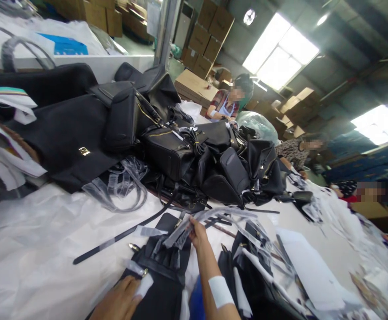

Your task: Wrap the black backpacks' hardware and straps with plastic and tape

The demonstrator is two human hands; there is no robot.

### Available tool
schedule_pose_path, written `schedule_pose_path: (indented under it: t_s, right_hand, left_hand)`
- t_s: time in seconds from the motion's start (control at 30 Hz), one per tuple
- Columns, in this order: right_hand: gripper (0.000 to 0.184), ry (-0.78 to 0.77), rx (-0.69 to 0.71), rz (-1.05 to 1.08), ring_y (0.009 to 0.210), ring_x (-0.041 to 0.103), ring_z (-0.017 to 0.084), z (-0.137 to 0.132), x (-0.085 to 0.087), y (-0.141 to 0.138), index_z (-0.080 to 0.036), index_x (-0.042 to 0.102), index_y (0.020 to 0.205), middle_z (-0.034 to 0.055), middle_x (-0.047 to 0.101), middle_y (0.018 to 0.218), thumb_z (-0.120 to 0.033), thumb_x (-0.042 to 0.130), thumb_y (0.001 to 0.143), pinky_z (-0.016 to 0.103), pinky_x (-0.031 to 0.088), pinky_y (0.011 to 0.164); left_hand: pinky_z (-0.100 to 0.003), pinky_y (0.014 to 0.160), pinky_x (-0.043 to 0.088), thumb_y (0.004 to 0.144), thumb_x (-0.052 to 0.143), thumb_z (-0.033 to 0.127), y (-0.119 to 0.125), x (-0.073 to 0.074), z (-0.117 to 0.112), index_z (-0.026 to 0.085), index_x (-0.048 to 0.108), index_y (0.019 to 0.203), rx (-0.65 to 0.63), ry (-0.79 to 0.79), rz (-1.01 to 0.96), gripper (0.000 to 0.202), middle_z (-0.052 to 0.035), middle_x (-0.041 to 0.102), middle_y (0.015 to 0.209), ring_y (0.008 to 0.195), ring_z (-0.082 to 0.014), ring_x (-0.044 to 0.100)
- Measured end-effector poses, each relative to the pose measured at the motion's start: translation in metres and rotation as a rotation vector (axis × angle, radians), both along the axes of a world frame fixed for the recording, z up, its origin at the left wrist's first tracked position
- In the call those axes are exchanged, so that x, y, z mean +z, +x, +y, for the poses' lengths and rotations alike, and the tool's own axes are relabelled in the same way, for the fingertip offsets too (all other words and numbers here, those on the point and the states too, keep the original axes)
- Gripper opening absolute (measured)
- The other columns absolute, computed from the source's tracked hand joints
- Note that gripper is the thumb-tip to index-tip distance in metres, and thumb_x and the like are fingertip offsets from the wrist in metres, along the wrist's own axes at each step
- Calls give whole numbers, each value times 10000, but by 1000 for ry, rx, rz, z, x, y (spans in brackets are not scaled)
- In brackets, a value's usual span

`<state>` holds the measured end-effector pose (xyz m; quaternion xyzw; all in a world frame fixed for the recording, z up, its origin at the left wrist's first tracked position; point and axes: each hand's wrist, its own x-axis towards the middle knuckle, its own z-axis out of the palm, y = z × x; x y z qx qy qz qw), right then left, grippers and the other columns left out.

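Observation:
My left hand (pixel 122 298) rests low at the frame's bottom edge on a black bag (pixel 162 271) lying flat on the white table, fingers curled with a bit of white paper or tape at the fingertips. My right hand (pixel 198 234), its forearm carrying a white bandage, is closed on a bundle of plastic-wrapped black straps (pixel 214 218) just above that bag. A long loose black strap (pixel 120 235) runs left from it across the table.
A big heap of black handbags (pixel 180 151) fills the table's middle and left. Crumpled clear plastic sheeting (pixel 30 231) covers the near left. Paper sheets (pixel 307 262) and wrappers lie at right. Other people sit at the far side; cardboard boxes (pixel 207 40) stack behind.

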<state>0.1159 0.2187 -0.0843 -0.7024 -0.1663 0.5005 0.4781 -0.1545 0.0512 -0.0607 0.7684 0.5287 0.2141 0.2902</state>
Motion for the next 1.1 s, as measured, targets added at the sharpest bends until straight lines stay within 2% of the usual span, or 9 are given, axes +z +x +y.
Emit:
schedule_pose_path:
  t_s: [0.13, 0.2, 0.37, 0.5, 0.63, 0.83, 0.97, 1.03, 1.1]
  right_hand:
    - [260, 51, 29, 111, 569, 632, 162, -24, 16, -13, -163, 590, 814, 4, 655, 656, -312, 729, 653, 280, 540, 538]
    - [287, 91, 24, 130, 687, 663, 174, -32, 27, -17, -168, 602, 882, 21, 692, 768, -336, 715, 679, 281, 547, 614]
    - [340, 242, -32, 64, 871, 671, 214, -32, 43, -25, -151, 624, 983, 81, 708, 962, -375, 698, 738, 312, 525, 748]
    - [347, 254, 63, -29, 878, 650, 202, -34, 24, -23, -154, 608, 1027, 83, 689, 980, -406, 651, 791, 318, 502, 783]
    - [318, 179, 286, -119, 836, 615, 169, -53, -7, -15, -201, 569, 1013, 28, 663, 934, -431, 616, 798, 288, 481, 759]
    - [236, 80, 415, -168, 574, 475, 119, -77, -26, -1, -204, 563, 721, -63, 515, 596, -409, 679, 720, 226, 380, 562]
    - [245, 32, 422, -188, 542, 452, 109, -82, -24, 4, -201, 539, 681, -67, 496, 572, -403, 663, 744, 217, 357, 528]
    - [253, 10, 413, -173, 532, 482, 115, -84, -23, 3, -203, 526, 693, -62, 510, 573, -416, 643, 761, 217, 373, 510]
    - [255, -3, 401, -155, 540, 516, 125, -87, -21, 1, -206, 520, 714, -54, 529, 584, -431, 621, 780, 218, 395, 501]
  left_hand:
    - [-370, 991, 478, 932, 399, 328, 27, 10, 40, 222, 506, 1256, 126, -138, -24, 357, -74, 602, 1260, 1161, -220, 565]
    - [-393, 1016, 442, 936, 398, 356, 45, 15, 64, 186, 440, 1317, 104, -150, -48, 419, -107, 545, 1324, 1219, -233, 511]
    - [-373, 901, 446, 911, 469, 338, 84, 2, 98, 226, 607, 1113, -37, -240, -72, 269, -68, 649, 1059, 1029, -244, 587]
    - [-288, 760, 446, 896, 489, 287, 90, -25, 106, 221, 671, 804, -75, -352, -74, 214, -28, 644, 869, 841, -191, 618]
    - [-256, 738, 419, 878, 524, 309, 86, -38, 114, 210, 648, 712, -86, -375, -56, 230, -18, 637, 842, 805, -169, 610]
    - [-252, 635, 365, 953, 359, 335, 90, -43, 130, 207, 579, 763, -24, -370, 0, 317, -5, 621, 683, 687, -164, 593]
    - [-268, 637, 398, 942, 386, 318, 91, -45, 133, 202, 578, 761, -24, -361, 41, 289, -18, 635, 682, 682, -182, 610]
    - [-293, 703, 440, 936, 390, 287, 92, -39, 129, 183, 600, 876, -1, -345, 66, 242, -58, 664, 807, 788, -208, 633]
    - [-327, 809, 461, 936, 383, 276, 95, -29, 122, 160, 541, 1136, 40, -288, 79, 281, -120, 625, 1109, 1018, -240, 602]
